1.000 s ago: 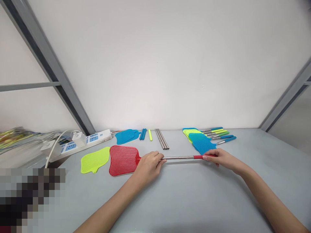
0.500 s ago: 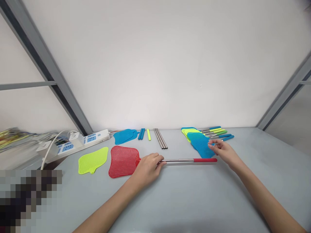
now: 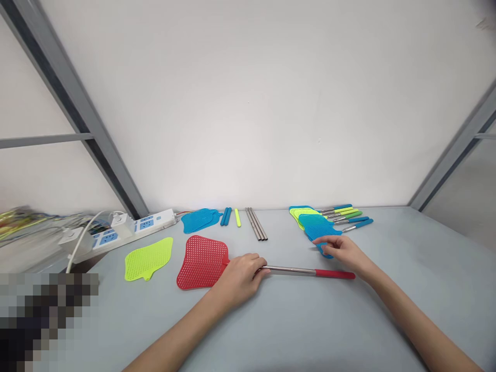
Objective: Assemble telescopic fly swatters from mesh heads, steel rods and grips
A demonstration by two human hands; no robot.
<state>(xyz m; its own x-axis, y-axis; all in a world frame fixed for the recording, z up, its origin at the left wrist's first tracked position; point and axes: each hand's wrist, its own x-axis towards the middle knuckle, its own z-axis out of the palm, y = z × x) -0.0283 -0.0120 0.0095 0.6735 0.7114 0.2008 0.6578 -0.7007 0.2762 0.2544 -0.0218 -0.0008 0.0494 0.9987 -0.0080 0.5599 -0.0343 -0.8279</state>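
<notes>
My left hand (image 3: pixel 246 276) is closed around the metal shaft of a red fly swatter (image 3: pixel 204 262), near where the shaft meets the mesh head. The head points left and the red handle grip (image 3: pixel 335 274) points right. My right hand (image 3: pixel 343 252) hovers above that grip, thumb and fingers apart and holding nothing. Just beyond its fingertips lies a blue fly swatter (image 3: pixel 318 227), the front one of a pile of blue and yellow-green swatters whose handles point right.
A loose yellow-green swatter head (image 3: pixel 149 258) lies at left. Along the wall are blue swatter heads (image 3: pixel 199 220), two blue grips (image 3: pixel 226 216), a yellow grip (image 3: pixel 237 217) and three metal tubes (image 3: pixel 256 223). A power strip (image 3: pixel 135 230) with plugs and cables runs along the left edge.
The red swatter has shifted slightly right in my left hand, its grip swinging toward me. My right hand has moved a little left and nearer to me, its fingers now spread further.
</notes>
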